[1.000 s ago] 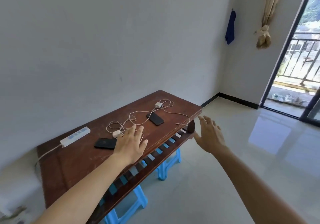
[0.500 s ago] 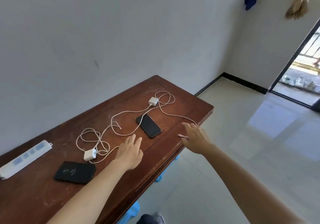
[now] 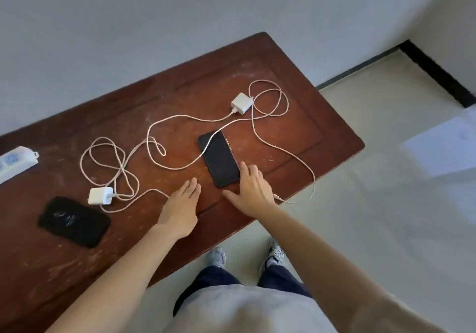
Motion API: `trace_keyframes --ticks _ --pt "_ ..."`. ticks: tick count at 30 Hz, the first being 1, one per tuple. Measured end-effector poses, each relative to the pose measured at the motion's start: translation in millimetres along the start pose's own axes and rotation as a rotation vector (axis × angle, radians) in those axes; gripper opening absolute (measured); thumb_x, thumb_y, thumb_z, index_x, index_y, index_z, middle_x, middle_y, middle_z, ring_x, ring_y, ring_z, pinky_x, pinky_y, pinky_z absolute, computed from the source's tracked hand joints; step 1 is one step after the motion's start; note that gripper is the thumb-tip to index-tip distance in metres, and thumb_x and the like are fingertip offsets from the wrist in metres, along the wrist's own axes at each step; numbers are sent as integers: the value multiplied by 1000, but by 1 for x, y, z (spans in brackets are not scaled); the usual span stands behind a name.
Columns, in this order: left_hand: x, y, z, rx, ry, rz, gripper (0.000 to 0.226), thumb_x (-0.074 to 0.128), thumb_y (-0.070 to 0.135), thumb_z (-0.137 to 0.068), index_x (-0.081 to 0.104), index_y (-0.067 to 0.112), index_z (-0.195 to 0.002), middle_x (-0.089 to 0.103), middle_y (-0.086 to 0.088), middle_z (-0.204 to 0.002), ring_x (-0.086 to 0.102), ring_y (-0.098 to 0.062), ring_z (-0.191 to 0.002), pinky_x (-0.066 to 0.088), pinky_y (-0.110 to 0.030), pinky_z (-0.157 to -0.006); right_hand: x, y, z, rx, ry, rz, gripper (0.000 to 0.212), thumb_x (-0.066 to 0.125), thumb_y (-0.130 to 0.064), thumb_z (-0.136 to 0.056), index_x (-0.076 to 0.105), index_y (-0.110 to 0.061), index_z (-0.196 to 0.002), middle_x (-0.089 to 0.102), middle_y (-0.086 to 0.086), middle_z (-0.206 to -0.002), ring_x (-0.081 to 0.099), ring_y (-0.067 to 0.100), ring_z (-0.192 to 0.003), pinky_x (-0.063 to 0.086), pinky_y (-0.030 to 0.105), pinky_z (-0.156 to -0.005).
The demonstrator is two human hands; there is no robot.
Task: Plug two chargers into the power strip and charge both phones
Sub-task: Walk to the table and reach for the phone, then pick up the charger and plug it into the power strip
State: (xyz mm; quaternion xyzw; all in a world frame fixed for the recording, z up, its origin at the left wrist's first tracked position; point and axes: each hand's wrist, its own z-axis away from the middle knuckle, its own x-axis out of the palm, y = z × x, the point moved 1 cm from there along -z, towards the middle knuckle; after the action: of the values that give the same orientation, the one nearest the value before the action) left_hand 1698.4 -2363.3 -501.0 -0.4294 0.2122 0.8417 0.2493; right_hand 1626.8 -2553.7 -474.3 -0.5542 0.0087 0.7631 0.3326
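Observation:
On the brown wooden table (image 3: 296, 126) lie two black phones: one (image 3: 219, 158) near the middle, face up, the other (image 3: 74, 221) at the left. Two white chargers rest unplugged: one (image 3: 241, 103) at the back right, one (image 3: 100, 195) by the left phone, each with a pale looped cable (image 3: 164, 123). The white power strip (image 3: 16, 163) pokes in at the left edge. My left hand (image 3: 181, 206) is flat and empty, just left of the middle phone. My right hand (image 3: 252, 191) is spread, fingertips at that phone's near right corner, a cable end beside the wrist.
A grey wall runs along the table's far side. Pale tiled floor (image 3: 386, 178) lies to the right and below the table's front edge. My feet in sneakers (image 3: 275, 254) stand close to that edge.
The camera has tilted down and come closer to the table. Both hands have drawn together toward the middle phone; the right hand moved left from the cable end to the phone's corner.

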Motion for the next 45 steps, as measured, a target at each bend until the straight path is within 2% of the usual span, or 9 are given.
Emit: trace_keyframes --ticks 6,13,19,23,28,33,37,41,45 --pt "-9 1 6 -37 27 253 74 38 -13 -91 19 12 -159 10 0 -170 5 -15 -156 7 -30 -126 27 -5 -30 -34 122 87 116 59 -82 -66 30 -7 -150 48 15 -130 48 33 -113 47 44 -95" --pt "-19 5 0 -183 43 457 68 34 -13 -92 41 16 -153 29 6 -165 19 -10 -153 17 -34 -126 17 13 -40 -67 122 -76 90 69 -65 -63 50 -10 -132 53 11 -116 52 30 -104 49 41 -91" --pt "-51 36 -16 -522 281 1003 31 47 43 -102 72 25 -105 70 0 -116 60 -29 -122 46 -45 -104 -2 50 -18 40 -75 -243 93 65 -71 -51 55 -22 -128 54 4 -119 51 25 -112 51 39 -92" --pt "-62 70 -31 -575 110 1325 81 35 82 -87 57 23 -138 65 -2 -129 59 -25 -118 44 -49 -107 -5 65 -1 134 -250 -746 70 82 -61 -56 67 -28 -116 69 -4 -107 66 14 -98 61 42 -85" --pt "-62 92 -32 -460 -157 1587 107 62 96 -50 57 28 -132 66 -9 -129 61 -31 -119 43 -53 -111 -6 73 22 191 -357 -1077 54 86 -58 -56 72 -39 -104 73 -9 -108 70 6 -96 55 19 -75" --pt "-53 99 -28 -558 -112 1903 87 83 76 -52 60 23 -118 75 -13 -114 68 -36 -109 57 -55 -91 -10 66 35 32 -415 -888 92 85 -61 -57 56 -27 -138 64 -10 -126 61 8 -112 54 26 -92" --pt "-43 95 -19 -645 -32 2090 71 82 67 -64 65 24 -118 76 -11 -113 69 -35 -107 60 -52 -78 -6 78 54 -33 -252 -459 122 72 -88 -45 30 -38 -147 35 -9 -139 35 12 -125 38 36 -106" --pt "-39 85 -1 -566 185 2227 74 78 69 -68 61 25 -125 70 -10 -121 69 -31 -108 62 -50 -73 3 112 63 -62 -8 91 79 80 -46 -67 42 -24 -133 41 1 -126 41 22 -114 35 38 -104" --pt "-40 70 14 -503 338 2378 74 61 77 -78 61 24 -128 66 -15 -129 68 -35 -112 60 -57 -79 9 119 65 60 20 251 45 70 -22 -80 47 -18 -119 53 3 -116 50 24 -104 38 38 -94"
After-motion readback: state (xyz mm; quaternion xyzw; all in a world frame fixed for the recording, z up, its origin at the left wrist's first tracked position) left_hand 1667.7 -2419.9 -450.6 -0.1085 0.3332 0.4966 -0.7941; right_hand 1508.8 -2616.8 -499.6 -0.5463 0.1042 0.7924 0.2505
